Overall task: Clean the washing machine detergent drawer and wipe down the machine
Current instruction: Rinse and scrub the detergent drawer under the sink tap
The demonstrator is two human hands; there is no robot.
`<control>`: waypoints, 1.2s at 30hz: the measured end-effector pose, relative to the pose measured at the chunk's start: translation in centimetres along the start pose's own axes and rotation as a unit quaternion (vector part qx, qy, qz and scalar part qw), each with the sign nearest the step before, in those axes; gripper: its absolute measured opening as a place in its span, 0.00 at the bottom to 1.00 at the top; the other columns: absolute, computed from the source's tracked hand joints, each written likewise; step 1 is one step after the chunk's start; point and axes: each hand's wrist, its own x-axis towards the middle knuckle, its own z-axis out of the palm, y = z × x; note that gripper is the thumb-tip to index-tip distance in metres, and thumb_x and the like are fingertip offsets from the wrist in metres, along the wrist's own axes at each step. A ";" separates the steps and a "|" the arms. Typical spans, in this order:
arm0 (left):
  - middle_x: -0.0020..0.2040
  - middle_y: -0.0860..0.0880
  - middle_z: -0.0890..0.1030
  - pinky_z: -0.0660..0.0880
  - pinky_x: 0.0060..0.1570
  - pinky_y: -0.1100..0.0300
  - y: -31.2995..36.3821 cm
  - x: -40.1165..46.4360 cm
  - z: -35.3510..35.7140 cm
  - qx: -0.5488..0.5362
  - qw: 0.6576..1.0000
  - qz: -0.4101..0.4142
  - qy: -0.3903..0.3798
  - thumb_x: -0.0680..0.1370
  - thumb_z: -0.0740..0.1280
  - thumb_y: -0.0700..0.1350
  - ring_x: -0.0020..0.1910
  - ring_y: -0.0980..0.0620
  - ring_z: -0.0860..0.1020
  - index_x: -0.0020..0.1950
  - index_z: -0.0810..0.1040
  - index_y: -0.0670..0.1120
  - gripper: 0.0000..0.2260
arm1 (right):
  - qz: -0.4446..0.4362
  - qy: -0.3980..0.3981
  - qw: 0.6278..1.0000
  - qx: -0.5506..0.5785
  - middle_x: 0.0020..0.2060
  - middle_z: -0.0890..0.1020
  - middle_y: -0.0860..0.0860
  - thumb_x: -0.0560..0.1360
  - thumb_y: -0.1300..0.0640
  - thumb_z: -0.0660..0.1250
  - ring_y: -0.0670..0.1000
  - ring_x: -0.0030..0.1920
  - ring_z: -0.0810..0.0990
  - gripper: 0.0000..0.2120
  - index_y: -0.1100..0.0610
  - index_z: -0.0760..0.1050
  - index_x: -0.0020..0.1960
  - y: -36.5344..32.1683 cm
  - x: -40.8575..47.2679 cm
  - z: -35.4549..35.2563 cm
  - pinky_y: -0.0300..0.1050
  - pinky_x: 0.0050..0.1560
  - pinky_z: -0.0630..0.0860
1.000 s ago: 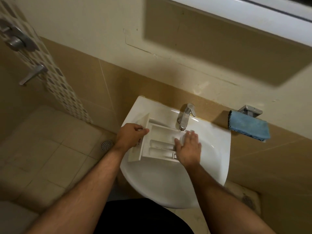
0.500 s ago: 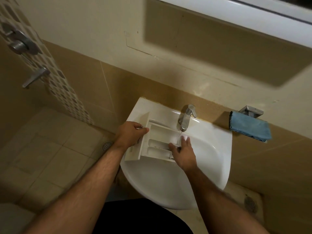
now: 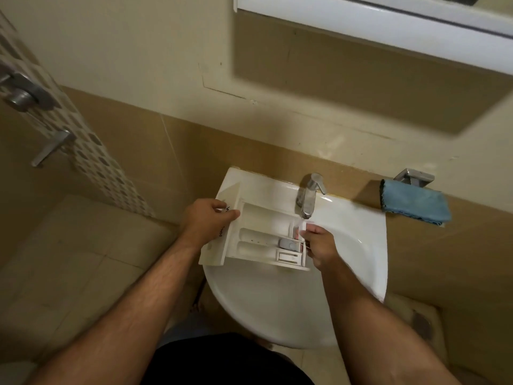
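Since the earlier frames the right hand [image 3: 319, 243] had come off the top of the detergent drawer [image 3: 266, 237] and shifted to its right end, where the fingers were now curled around the end wall, just below the spout of the tap [image 3: 309, 194]. Going from left to right with the tap as landmark: far to the left of it, on the patterned wall, sat a metal lever handle [image 3: 52, 147]. Nearer, left of the tap, the left hand [image 3: 206, 222] gripped the front panel of the drawer, thumb on top and fingers wrapped over the edge. The drawer lay across the sink [image 3: 358, 245], its long axis running left to right, with the front panel at the left and the small compartments at the right, directly under the tap. A thin stream of water seemed to fall there, though it was blurred. Each hand held its own end, so both were equally near; the right one was closer to the water. The next move, I judged, depended on tilting or sliding the drawer along this axis so that the stream reached the other compartments. To the right of the tap, a blue cloth [image 3: 413, 202] hung on a metal holder on the tiled wall. The room was a dim bathroom with beige tiles.
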 end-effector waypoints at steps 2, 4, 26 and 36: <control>0.53 0.49 0.83 0.81 0.49 0.46 0.0 0.5 -0.6 -0.017 1.000 0.003 -0.012 0.69 0.76 0.56 0.48 0.50 0.82 0.62 0.80 0.47 0.25 | 0.005 0.017 0.999 0.037 0.37 0.83 0.55 0.76 0.70 0.65 0.52 0.35 0.80 0.09 0.59 0.80 0.44 -0.3 -0.2 0.6 0.39 0.31 0.77; 0.52 0.49 0.83 0.82 0.47 0.47 0.2 1.1 -1.2 -0.018 1.000 0.008 -0.019 0.69 0.76 0.56 0.47 0.50 0.82 0.63 0.79 0.47 0.25 | 0.008 0.030 0.998 0.058 0.37 0.83 0.53 0.77 0.69 0.64 0.52 0.37 0.81 0.10 0.58 0.79 0.43 -0.8 -0.4 1.2 0.43 0.38 0.79; 0.47 0.49 0.81 0.83 0.39 0.48 0.8 2.1 -0.7 -0.052 0.998 -0.022 -0.039 0.70 0.76 0.54 0.41 0.48 0.82 0.60 0.79 0.48 0.21 | -0.011 0.079 0.996 0.040 0.41 0.82 0.58 0.76 0.71 0.63 0.57 0.40 0.80 0.10 0.60 0.79 0.46 -2.0 -0.2 1.4 0.49 0.43 0.79; 0.52 0.46 0.81 0.83 0.41 0.48 -0.5 0.3 4.0 -0.172 0.977 -0.090 -0.093 0.74 0.74 0.47 0.47 0.43 0.83 0.64 0.75 0.45 0.20 | -0.086 0.127 0.964 -0.216 0.50 0.83 0.56 0.76 0.66 0.64 0.58 0.49 0.81 0.12 0.60 0.80 0.58 -3.3 -0.2 -2.4 0.50 0.56 0.78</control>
